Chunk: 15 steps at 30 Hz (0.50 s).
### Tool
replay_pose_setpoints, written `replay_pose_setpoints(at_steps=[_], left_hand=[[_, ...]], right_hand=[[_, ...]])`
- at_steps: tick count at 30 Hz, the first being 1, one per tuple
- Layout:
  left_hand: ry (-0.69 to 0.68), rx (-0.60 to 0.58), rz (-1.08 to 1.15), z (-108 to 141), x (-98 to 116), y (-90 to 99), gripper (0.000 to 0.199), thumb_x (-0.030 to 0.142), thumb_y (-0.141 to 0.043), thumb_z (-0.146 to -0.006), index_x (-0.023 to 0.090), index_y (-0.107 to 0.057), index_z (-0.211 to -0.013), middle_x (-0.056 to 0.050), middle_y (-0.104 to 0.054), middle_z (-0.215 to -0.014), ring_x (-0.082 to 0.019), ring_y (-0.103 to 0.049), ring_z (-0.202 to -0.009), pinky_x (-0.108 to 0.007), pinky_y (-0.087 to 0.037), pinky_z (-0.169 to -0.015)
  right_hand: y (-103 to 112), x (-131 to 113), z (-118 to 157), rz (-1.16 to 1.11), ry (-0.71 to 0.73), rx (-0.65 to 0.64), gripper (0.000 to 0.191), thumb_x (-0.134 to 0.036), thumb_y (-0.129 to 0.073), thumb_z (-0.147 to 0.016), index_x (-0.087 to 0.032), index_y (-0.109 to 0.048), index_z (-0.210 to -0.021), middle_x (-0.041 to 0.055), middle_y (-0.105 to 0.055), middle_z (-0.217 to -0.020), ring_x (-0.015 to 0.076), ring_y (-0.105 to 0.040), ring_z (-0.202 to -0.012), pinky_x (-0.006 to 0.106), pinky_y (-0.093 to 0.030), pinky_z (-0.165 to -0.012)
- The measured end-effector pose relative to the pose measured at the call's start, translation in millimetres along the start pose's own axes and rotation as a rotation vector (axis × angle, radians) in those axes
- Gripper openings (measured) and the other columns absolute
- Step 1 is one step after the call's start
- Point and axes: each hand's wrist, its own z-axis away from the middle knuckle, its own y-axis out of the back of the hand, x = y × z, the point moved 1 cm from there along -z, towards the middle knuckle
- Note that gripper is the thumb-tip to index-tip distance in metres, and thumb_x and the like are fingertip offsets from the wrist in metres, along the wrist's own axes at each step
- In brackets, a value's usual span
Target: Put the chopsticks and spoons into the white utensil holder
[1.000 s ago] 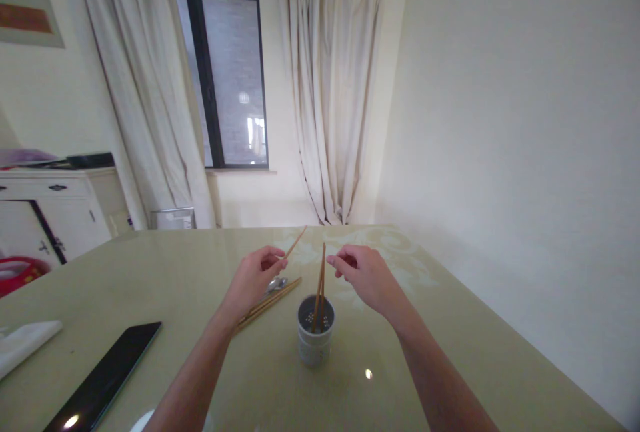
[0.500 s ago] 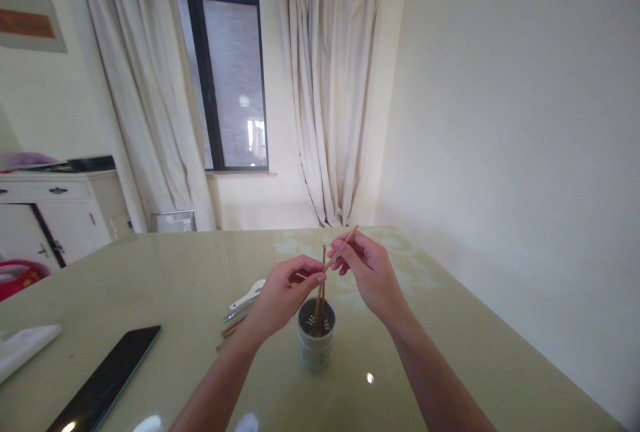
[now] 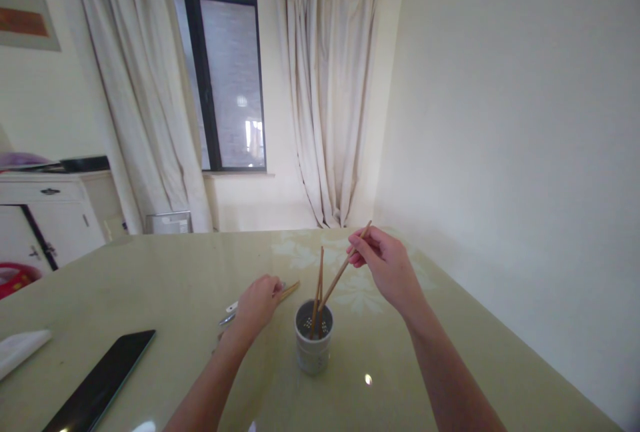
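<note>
My right hand (image 3: pixel 383 262) pinches a wooden chopstick (image 3: pixel 340 277), tilted, with its lower end at the mouth of a light-coloured utensil holder (image 3: pixel 313 352). Two more chopsticks (image 3: pixel 319 279) stand in the holder, leaning slightly and crossing; holes show in its bottom. To the left, my left hand (image 3: pixel 259 300) is low over utensils lying on the table, its fingers curled round chopsticks (image 3: pixel 290 291) whose ends stick out to the right. The fingertips are hidden. A white spoon (image 3: pixel 231 307) and a metal utensil (image 3: pixel 227 318) show partly beside that hand.
The glossy table (image 3: pixel 400 365) ends near a wall on the right. A black tablet-like slab (image 3: pixel 103 379) and a white object (image 3: pixel 23 351) lie at left. Behind stand a curtained window (image 3: pixel 233 85) and a white cabinet (image 3: pixel 55 212).
My left hand has let go of the chopstick and moved down-left to the utensils on the table. My right hand has shifted right, and its chopstick's lower end is now at the holder's mouth.
</note>
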Motion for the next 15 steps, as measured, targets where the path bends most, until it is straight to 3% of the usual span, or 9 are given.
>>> replay_pose_setpoints(at_steps=[5, 15], left_hand=[[0.023, -0.033, -0.048, 0, -10, -11.8, 0.016, 0.023, -0.058, -0.097, 0.021, -0.074, -0.102, -0.01, -0.074, -0.113, -0.027, -0.069, -0.111, -0.032, -0.047, -0.09], [0.064, -0.063, -0.061, -2, -22, -20.5, 0.012, 0.02, -0.063, -0.091, 0.023, -0.072, -0.099, -0.008, -0.075, -0.113, -0.025, -0.07, -0.107, -0.029, -0.047, -0.085]], right_hand=[[-17, 12, 2, 0.06, -0.038, -0.087, 0.035, -0.054, -0.068, -0.093, -0.02, -0.066, -0.085, 0.0029, -0.072, -0.073, 0.0181, -0.071, -0.065, 0.03, -0.061, -0.063], [-42, 39, 7, 0.134, -0.162, -0.266, 0.019, -0.034, -0.063, -0.093, -0.019, -0.064, -0.081, 0.0027, -0.074, -0.075, 0.0169, -0.073, -0.064, 0.028, -0.06, -0.062]])
